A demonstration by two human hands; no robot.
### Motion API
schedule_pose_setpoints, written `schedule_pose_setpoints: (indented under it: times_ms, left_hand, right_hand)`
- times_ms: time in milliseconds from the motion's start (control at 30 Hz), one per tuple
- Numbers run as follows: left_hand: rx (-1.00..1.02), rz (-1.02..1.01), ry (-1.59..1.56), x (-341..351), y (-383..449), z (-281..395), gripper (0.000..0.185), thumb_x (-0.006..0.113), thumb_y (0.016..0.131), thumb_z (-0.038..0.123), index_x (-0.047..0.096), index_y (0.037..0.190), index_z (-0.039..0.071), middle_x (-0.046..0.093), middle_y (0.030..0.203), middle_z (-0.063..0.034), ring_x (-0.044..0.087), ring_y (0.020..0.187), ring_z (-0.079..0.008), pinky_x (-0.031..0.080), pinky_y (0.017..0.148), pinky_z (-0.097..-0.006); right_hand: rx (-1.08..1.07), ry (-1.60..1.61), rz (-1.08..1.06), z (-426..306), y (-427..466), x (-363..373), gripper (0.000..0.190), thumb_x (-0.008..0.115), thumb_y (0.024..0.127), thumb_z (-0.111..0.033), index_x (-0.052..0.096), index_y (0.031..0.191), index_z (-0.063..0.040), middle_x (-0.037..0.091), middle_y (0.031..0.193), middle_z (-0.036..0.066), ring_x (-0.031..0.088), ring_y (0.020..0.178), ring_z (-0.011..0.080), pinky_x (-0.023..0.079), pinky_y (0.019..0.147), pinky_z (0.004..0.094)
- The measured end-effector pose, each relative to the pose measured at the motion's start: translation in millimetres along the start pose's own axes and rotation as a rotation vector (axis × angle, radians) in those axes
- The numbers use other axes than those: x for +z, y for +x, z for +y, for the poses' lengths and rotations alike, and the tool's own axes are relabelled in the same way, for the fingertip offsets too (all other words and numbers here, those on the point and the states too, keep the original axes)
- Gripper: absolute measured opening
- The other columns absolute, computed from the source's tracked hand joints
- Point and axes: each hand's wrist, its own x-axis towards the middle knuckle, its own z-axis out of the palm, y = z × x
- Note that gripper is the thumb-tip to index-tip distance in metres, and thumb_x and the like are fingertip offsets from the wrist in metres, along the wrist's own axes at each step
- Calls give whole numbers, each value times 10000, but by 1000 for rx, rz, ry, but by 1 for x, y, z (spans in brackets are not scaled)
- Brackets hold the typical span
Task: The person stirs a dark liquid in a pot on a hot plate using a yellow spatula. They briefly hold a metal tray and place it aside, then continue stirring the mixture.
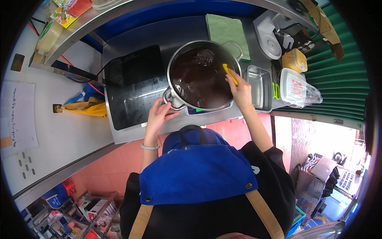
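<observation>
A two-handled metal pot (176,97) holds dark brown liquid and stands on a digital scale (194,111) near the counter's front edge. At its lower left handle is my left hand (160,112), its fingers around the loop. My right hand (241,89) grips the yellow handle (229,74) of a utensil over the pot's right side. The utensil's working end is not clearly visible; a round shape shows under the liquid near the far side. Left of the pot lies a black induction cooktop (137,86).
Right of the pot sit an empty rectangular metal tray (259,86), green-handled scissors (276,90), a plastic tub in a bag (294,88) and a yellow container (294,60). Behind are a green cloth (228,33) and a white appliance (268,43). A metal shelf (80,22) overhangs the back left.
</observation>
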Motion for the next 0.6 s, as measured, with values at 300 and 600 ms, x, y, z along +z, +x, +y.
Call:
schedule_pose_setpoints:
  times_ms: [300, 600]
  left_hand:
    - [1, -15, -8, -2, 1, -2, 254, 518, 952, 124, 471, 1171, 4, 616, 971, -128, 659, 876, -252, 570, 826, -400]
    - [-8, -27, 4, -2, 0, 1, 261, 517, 953, 127, 464, 1181, 13, 618, 979, -127, 661, 883, -249, 567, 834, -393]
  right_hand:
    - [213, 176, -234, -16, -51, -52, 250, 579, 913, -67, 613, 1135, 42, 694, 915, 149, 700, 817, 185, 552, 721, 255]
    - [129, 7, -338, -29, -60, -94, 254, 624, 887, -126, 631, 1101, 10, 681, 881, 187, 698, 777, 237, 533, 667, 307]
